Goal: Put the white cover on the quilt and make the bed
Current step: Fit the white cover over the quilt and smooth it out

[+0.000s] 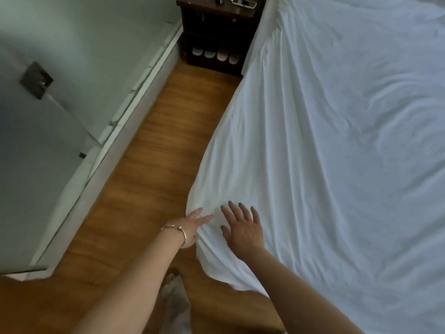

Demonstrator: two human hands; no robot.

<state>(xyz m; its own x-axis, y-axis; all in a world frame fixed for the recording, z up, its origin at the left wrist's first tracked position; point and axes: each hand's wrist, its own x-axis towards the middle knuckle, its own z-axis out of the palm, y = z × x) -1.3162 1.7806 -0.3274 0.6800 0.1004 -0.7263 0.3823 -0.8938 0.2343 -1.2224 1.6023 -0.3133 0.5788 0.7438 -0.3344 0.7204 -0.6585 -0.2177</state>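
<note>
A white covered quilt [337, 141] lies spread over the bed and fills the right side of the view, its left edge hanging down toward the floor. My left hand [192, 229], with a thin bracelet on the wrist, touches the hanging edge of the white fabric from the side, fingers straight. My right hand [242, 225] lies flat on top of the fabric near that edge, fingers spread. Small creases run out from under both hands.
A strip of wooden floor [149, 189] runs between the bed and a pale wall with a skirting board [134, 104]. A dark wooden nightstand [212, 32] stands at the far end, slippers [214, 54] on its low shelf and small items on top.
</note>
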